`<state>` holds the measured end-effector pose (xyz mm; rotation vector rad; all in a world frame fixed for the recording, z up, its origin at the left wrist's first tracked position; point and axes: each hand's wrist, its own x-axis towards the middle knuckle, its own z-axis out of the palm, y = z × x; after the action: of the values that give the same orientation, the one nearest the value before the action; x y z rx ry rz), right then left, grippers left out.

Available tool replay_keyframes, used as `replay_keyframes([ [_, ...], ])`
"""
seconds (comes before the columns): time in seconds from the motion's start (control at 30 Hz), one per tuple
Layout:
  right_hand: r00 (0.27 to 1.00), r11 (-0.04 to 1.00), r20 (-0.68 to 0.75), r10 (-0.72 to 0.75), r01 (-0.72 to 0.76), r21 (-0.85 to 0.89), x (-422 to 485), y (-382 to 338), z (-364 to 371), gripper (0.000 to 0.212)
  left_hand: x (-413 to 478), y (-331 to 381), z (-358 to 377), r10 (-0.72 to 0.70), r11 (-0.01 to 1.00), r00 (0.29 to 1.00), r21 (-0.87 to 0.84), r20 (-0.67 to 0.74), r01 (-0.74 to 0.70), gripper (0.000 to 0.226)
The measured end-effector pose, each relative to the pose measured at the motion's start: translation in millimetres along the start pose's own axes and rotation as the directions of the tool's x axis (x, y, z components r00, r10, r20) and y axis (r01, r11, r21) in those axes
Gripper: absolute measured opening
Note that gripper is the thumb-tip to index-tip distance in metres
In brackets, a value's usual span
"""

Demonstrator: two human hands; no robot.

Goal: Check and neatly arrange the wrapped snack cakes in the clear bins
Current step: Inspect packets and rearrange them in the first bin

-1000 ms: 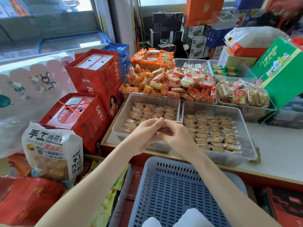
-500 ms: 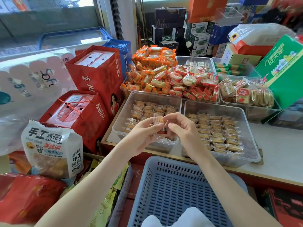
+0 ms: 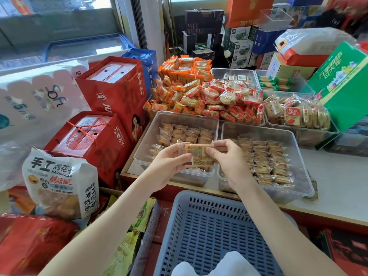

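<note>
One wrapped snack cake (image 3: pixel 199 154) in clear film is held up between both hands, its printed label side facing me. My left hand (image 3: pixel 169 164) pinches its left end and my right hand (image 3: pixel 229 162) pinches its right end. They hover over the near edge of the left clear bin (image 3: pixel 145 140), which holds several wrapped cakes in rows at its far side. The right clear bin (image 3: pixel 298 156) is filled with rows of the same cakes.
Behind stand bins heaped with orange and red packets (image 3: pixel 199 96) and biscuit packs (image 3: pixel 298 112). Red gift boxes (image 3: pixel 111 92) and a white snack bag (image 3: pixel 59 184) crowd the left. A blue slotted basket (image 3: pixel 209 232) sits below my arms; a green box (image 3: pixel 342 84) leans at right.
My hands have drawn apart and lifted the cake flat between them, turning its label side toward me; earlier they were bunched together around it.
</note>
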<state>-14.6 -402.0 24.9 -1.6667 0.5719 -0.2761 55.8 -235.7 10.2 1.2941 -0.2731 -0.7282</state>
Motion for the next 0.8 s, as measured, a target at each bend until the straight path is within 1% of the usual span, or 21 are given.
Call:
replay_keyframes([
  [0.03, 1.000, 1.000, 0.001, 0.001, -0.001, 0.028, -0.6, 0.0, -0.8, 0.019, -0.3, -1.1, 0.3, 0.015, 1.000, 1.000, 0.018, -0.017, -0.015, 0.033],
  [0.1, 0.998, 0.985, 0.058, 0.024, -0.033, 0.168, -2.3, -0.2, -1.6, 0.011, -1.3, -2.0, -2.4, 0.037, 0.999, 0.999, 0.005, -0.038, -0.037, 0.025],
  [0.17, 0.994, 0.951, 0.111, 0.022, -0.055, 0.306, -4.5, -0.1, -0.6, 0.009, -2.8, -0.8, -7.8, 0.038, 0.998, 0.999, -0.040, -0.039, -0.039, 0.026],
  [0.2, 0.993, 0.941, 0.118, 0.017, -0.055, 0.333, -4.9, 0.1, 0.1, 0.010, -3.9, 0.0, -9.5, 0.036, 0.997, 0.999, -0.062, -0.035, -0.039, 0.026],
  [0.37, 0.995, 0.939, 0.099, 0.022, -0.055, 0.339, -2.2, -4.5, 2.4, 0.016, -6.5, -3.0, -14.8, 0.062, 0.995, 0.997, -0.079, -0.054, -0.066, 0.038],
  [0.43, 0.992, 0.943, 0.120, 0.040, -0.077, 0.324, 2.5, -6.4, 1.9, 0.016, -7.3, -4.6, -15.7, 0.074, 0.994, 0.996, -0.081, -0.056, -0.078, 0.042],
  [0.53, 0.987, 0.965, 0.136, 0.088, -0.119, 0.236, 13.5, -5.8, 3.5, 0.008, -5.3, -1.9, -12.5, 0.059, 0.996, 0.993, -0.060, -0.097, -0.065, 0.034],
  [0.57, 0.991, 0.986, 0.106, 0.085, -0.099, 0.131, 17.3, -3.8, 5.2, 0.005, -3.1, 0.3, -11.6, 0.049, 0.998, 0.991, -0.040, -0.128, -0.054, 0.029],
  [0.6, 0.997, 0.998, 0.055, 0.052, -0.051, -0.037, 19.4, -1.4, 6.8, 0.009, -0.6, 2.6, -11.0, 0.041, 0.999, 0.986, -0.015, -0.161, -0.044, 0.027],
  [0.63, 1.000, 0.980, 0.020, -0.011, 0.014, -0.200, 19.7, 1.3, 8.8, 0.016, 2.4, 4.2, -11.9, 0.040, 0.999, 0.980, 0.013, -0.197, -0.038, 0.028],
  [0.67, 0.996, 0.951, 0.035, -0.087, 0.094, -0.294, 17.8, 2.9, 11.6, 0.023, 5.1, 5.7, -12.7, 0.039, 0.999, 0.972, 0.039, -0.231, -0.031, 0.030],
  [0.7, 0.985, 0.935, 0.104, -0.138, 0.165, -0.315, 14.6, 3.9, 15.7, 0.030, 7.4, 6.5, -13.4, 0.037, 0.998, 0.965, 0.065, -0.260, -0.021, 0.033],
  [0.73, 0.966, 0.930, 0.203, -0.157, 0.214, -0.298, 10.6, 3.9, 20.7, 0.039, 9.1, 6.5, -14.0, 0.034, 0.996, 0.959, 0.089, -0.282, -0.009, 0.035],
  [0.8, 0.927, 0.924, 0.356, -0.120, 0.235, -0.302, 5.8, 6.5, 32.0, 0.064, 11.1, 5.4, -15.5, 0.034, 0.990, 0.953, 0.139, -0.300, 0.008, 0.033],
])
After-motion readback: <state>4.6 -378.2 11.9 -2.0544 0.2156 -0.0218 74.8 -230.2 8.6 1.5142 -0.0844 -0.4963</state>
